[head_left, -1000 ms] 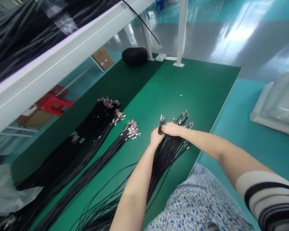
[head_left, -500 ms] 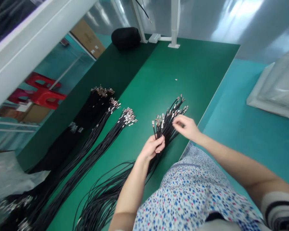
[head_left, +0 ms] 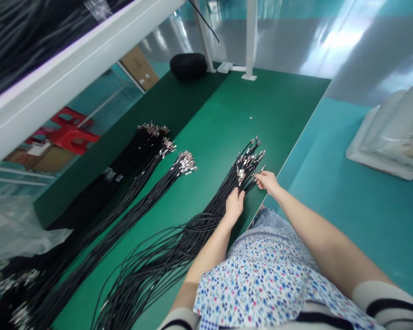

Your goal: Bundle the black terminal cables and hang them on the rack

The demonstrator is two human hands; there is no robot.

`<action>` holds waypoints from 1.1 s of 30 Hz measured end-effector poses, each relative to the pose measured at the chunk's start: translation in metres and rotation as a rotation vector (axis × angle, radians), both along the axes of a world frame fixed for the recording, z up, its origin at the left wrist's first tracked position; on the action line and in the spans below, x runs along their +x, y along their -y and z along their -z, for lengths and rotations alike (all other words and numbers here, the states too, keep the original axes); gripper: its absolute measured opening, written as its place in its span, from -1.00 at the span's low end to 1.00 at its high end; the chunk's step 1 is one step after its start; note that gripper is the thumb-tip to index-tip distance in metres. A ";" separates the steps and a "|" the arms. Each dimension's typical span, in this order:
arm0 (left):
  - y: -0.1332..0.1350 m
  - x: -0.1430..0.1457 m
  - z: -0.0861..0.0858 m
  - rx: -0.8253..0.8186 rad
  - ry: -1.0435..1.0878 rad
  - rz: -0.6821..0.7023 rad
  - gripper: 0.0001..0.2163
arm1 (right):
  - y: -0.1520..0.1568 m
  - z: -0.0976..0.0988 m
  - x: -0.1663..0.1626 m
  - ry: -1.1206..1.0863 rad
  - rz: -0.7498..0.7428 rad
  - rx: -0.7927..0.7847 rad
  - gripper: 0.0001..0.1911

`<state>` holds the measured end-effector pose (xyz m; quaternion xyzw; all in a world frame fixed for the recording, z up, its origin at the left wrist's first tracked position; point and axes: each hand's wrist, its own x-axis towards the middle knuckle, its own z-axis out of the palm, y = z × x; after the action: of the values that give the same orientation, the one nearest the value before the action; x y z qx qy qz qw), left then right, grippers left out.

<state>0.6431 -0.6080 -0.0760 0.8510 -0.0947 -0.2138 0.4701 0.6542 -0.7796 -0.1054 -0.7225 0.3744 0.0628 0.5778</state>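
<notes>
A loose bundle of black cables with metal connector ends lies along the near edge of the green table. My left hand is closed around a few of these cables, just below their connectors. To its right, my right hand pinches one cable near its end, with the metal tip showing above the fingers. The remaining connector ends fan out on the table just beyond both hands.
Two bundles of black cables and a wide black stack lie to the left on the green table. A black case sits at the back beside a white post. A white shelf beam crosses the upper left.
My left hand has moved right, closer to the table edge, with its cables. My right hand, empty-looking before, now pinches a cable end. The camera view has shifted slightly.
</notes>
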 end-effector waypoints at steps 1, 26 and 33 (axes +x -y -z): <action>-0.001 0.001 -0.002 0.055 0.106 0.027 -0.84 | 0.000 -0.003 -0.006 0.037 0.003 0.023 -0.79; -0.025 -0.034 -0.019 -0.661 -0.795 0.131 -0.68 | -0.034 -0.046 -0.069 0.192 -0.537 0.590 -0.67; -0.035 -0.021 -0.020 -0.799 -0.894 0.050 -0.67 | -0.016 -0.030 -0.051 0.211 -0.615 0.357 -0.68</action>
<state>0.6217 -0.5731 -0.0555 0.4335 0.0191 -0.5099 0.7427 0.6031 -0.7640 -0.0755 -0.6916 0.0610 0.2230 0.6843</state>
